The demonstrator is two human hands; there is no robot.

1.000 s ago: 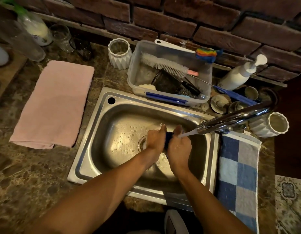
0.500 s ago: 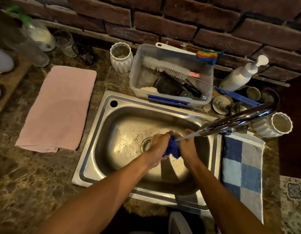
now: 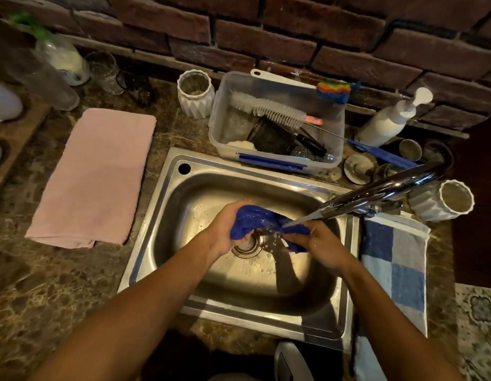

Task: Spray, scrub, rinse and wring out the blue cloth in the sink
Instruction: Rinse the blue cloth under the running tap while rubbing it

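Observation:
The wet blue cloth (image 3: 255, 220) is stretched between both hands over the drain of the steel sink (image 3: 161, 215). My left hand (image 3: 228, 229) grips its left end, bunched in the fist. My right hand (image 3: 320, 242) grips its right end. A thin stream of water from the chrome faucet (image 3: 376, 192) falls onto the middle of the cloth. The drain (image 3: 250, 247) shows just below it, partly hidden by the cloth and hands.
A clear plastic bin (image 3: 219, 127) with brushes stands behind the sink. A pink towel (image 3: 95, 174) lies on the counter at left, a blue checkered towel (image 3: 395, 270) at right. White ribbed cups (image 3: 195, 97) (image 3: 442, 200), a pump bottle (image 3: 387, 122) and glasses (image 3: 104, 71) line the brick wall.
My hands have pulled apart from a tight clasp, and the cloth, bunched between them before, is now spread out under the running water.

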